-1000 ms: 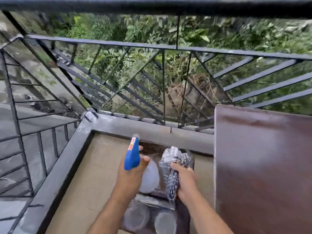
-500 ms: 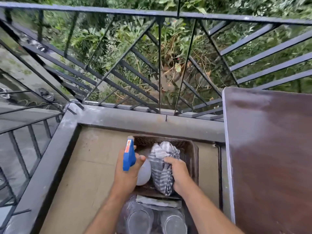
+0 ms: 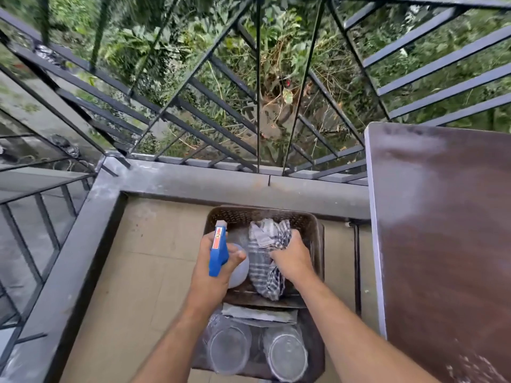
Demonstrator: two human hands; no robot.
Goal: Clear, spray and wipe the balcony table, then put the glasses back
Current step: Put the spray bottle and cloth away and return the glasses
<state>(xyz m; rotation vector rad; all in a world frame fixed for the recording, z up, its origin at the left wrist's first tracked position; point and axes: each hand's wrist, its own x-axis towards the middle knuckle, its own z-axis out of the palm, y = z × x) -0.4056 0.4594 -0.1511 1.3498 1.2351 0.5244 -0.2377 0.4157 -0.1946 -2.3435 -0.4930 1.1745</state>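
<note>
Left hand (image 3: 213, 268) grips the spray bottle (image 3: 221, 255) round its neck: blue trigger head up, white body below, held over the left part of the brown basket (image 3: 312, 225). Right hand (image 3: 290, 258) clenches a bunched grey checked cloth (image 3: 265, 252), also over the basket, just right of the bottle. The cloth hangs down toward the basket's near wall; whether it touches the basket floor, can't tell.

Basket: perforated plastic, sits on the tiled balcony floor (image 3: 154, 244) against the grey kerb (image 3: 249, 186) under the railing (image 3: 257, 87). Its interior is mostly hidden by the hands, bottle and cloth.

On the near side of the basket, touching or almost touching it, sits a dark tray (image 3: 315, 363) holding two clear glasses (image 3: 229, 346), side by side, mouths up, both look empty. A flat grey strip lies between the basket and the glasses; can't identify it.

Table (image 3: 448, 244): right of the basket, dark brown top with a pale hazy patch over its far-left area, and small white flecks at the near edge.
</note>
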